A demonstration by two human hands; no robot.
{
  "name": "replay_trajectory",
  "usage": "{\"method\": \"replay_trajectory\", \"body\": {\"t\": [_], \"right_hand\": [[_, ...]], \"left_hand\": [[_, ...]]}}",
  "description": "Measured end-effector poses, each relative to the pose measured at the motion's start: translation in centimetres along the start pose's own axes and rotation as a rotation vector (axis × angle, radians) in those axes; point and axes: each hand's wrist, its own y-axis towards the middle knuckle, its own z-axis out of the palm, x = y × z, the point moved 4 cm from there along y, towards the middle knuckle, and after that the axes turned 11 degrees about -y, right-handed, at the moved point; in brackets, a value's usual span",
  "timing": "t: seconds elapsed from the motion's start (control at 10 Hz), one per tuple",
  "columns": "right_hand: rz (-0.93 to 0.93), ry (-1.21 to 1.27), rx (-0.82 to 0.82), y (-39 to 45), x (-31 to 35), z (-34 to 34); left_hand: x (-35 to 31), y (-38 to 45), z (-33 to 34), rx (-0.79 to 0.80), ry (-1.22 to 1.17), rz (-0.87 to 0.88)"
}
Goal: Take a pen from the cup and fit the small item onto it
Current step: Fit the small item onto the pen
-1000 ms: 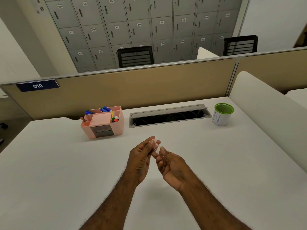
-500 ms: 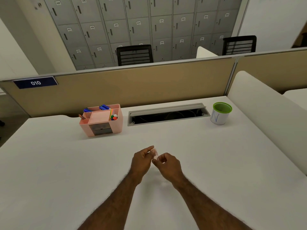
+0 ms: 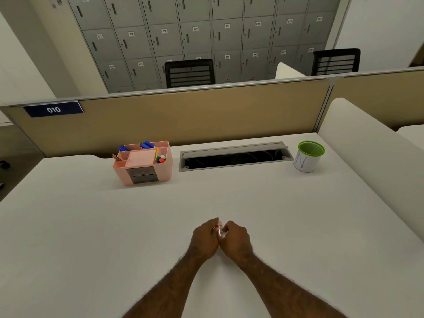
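A small pinkish item sits pinched between your hands, left and right, both closed on it, now lowered to the counter from a second ago. No pen shows; the cup, far ahead-right, looks untouched, so fitting seems unstarted.

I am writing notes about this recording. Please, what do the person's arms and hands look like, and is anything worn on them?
Both forearms are bare, with no sleeves in view, and have visible hair. The left hand and the right hand wear no gloves. I see no watch, bracelet or ring, though the fingers are too small to be certain about rings.
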Motion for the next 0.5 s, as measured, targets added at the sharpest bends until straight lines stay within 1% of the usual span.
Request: {"method": "replay_trajectory", "body": {"t": [0.3,0.4,0.5], "right_hand": [[0.007,-0.067,0.033,1.3,-0.5,-2.2],[-0.011,-0.100,-0.004,3.1,-0.2,-4.2],[-0.086,-0.144,-0.042,5.2,1.3,-6.7]], "left_hand": [[0.5,1.1,-1.5,0.036,0.093,-0.139],[0.2,2.4,-3.4,0.055,0.186,-0.155],[-1.0,3.9,-5.8,0.047,0.282,-0.108]]}}
